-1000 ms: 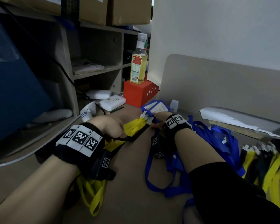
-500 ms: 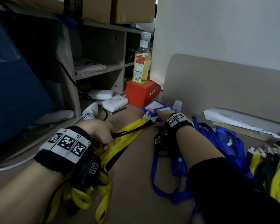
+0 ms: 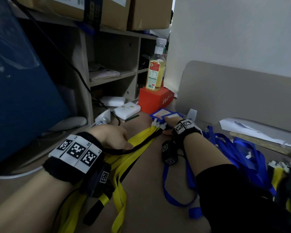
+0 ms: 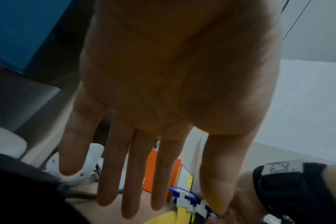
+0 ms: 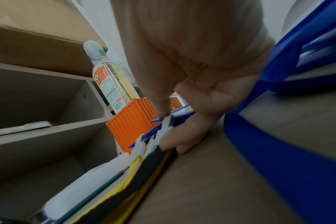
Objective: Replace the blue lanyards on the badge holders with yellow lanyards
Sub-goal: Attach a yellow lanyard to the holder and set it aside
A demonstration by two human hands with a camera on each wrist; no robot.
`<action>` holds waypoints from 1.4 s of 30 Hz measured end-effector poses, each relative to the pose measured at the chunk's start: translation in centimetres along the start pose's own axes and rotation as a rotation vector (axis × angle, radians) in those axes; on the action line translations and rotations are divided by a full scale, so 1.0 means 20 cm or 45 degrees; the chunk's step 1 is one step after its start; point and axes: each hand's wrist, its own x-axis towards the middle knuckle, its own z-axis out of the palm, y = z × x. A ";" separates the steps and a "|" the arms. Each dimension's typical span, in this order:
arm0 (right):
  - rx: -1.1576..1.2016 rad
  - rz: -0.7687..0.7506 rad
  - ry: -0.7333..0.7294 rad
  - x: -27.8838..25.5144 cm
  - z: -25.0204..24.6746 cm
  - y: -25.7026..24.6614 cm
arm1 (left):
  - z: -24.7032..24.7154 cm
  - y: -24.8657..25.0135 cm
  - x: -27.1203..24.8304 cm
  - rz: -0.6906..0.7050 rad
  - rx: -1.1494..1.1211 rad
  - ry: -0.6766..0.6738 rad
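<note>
Left hand (image 3: 113,139) has slid back toward the body, fingers now spread flat over the yellow lanyards (image 3: 139,140) on the surface (image 3: 146,190). Right hand (image 3: 170,122) still pinches the white clips (image 3: 158,123) at the badge holders (image 3: 164,114). Looks like straps being straightened; blue lanyards (image 3: 238,148) lie discarded right.

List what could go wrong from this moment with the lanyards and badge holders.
1. The right hand pins several white clips at the blue badge holders; tension on the yellow lanyards might pop one loose.
2. The left hand lies flat on the straps without gripping, so they may slide.
3. The blue lanyards heaped nearby could tangle in.
</note>
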 end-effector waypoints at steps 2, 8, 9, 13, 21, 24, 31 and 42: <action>-0.122 -0.018 0.024 0.23 -0.05 0.07 | -0.01 0.00 0.01 0.017 0.008 -0.014; -0.153 -0.008 0.087 0.09 0.00 -0.03 | 0.00 0.01 0.02 0.024 0.046 -0.046; -0.174 -0.008 0.093 -0.01 0.01 -0.06 | 0.00 0.02 0.01 0.023 0.056 -0.043; -0.263 -0.060 0.103 -0.15 -0.01 -0.07 | -0.01 0.07 -0.02 0.027 0.099 -0.011; -0.246 -0.115 0.026 -0.26 -0.17 -0.02 | 0.03 0.32 -0.09 0.166 0.141 0.087; -0.088 -0.013 0.078 -0.35 -0.26 0.00 | 0.06 0.45 -0.12 0.226 0.159 0.071; -0.200 0.042 0.222 -0.66 -0.53 0.12 | 0.18 0.77 -0.16 0.433 0.122 -0.023; -0.549 0.135 0.197 -0.93 -0.68 0.37 | 0.35 1.06 -0.08 0.494 0.472 -0.024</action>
